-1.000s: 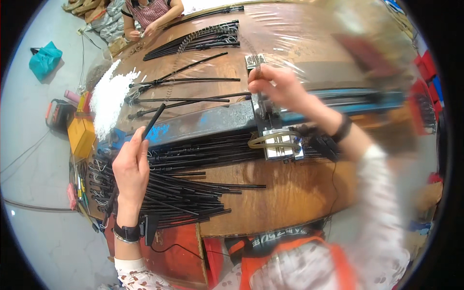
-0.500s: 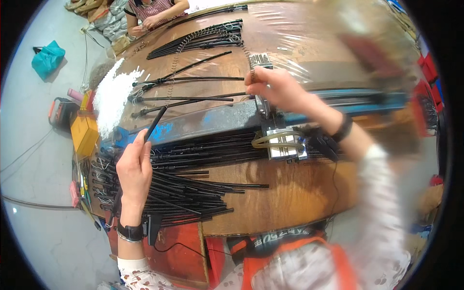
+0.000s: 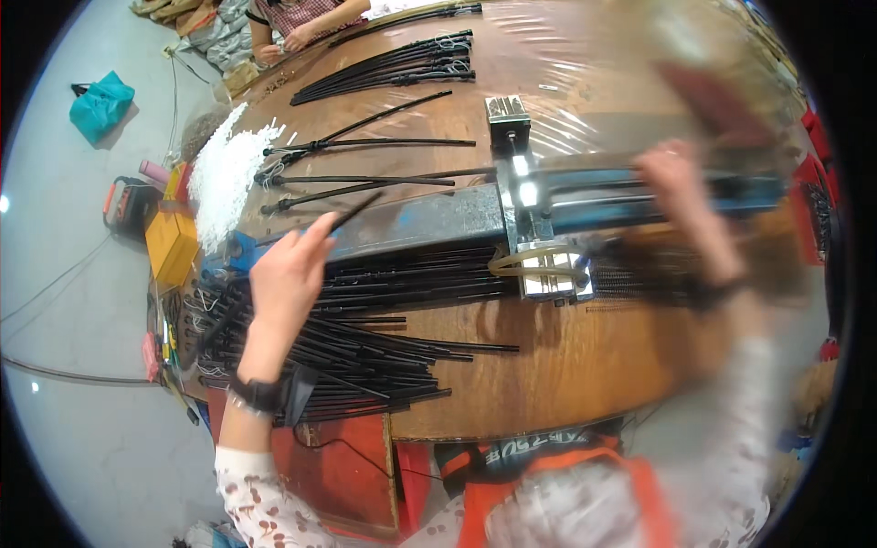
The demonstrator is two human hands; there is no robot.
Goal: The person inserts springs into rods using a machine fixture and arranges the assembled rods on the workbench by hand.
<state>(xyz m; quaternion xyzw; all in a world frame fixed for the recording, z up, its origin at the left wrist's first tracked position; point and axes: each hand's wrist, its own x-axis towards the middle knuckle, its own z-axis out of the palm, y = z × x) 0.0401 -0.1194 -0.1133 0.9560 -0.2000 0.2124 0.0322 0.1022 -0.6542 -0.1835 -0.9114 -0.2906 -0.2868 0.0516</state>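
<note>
I am looking down at a small workshop for hand assembly. A broad brown wooden workbench, partly covered in clear plastic film, fills the middle of the frame. Bundles of thin black rods lie at its lower left, and a long blue metal jig crosses its centre. At the upper left sit a heap of small white parts and another person's hands.

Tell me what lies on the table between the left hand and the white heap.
In the head view, between the left hand and the white heap lies a blue block at the grey bar's end.
</note>
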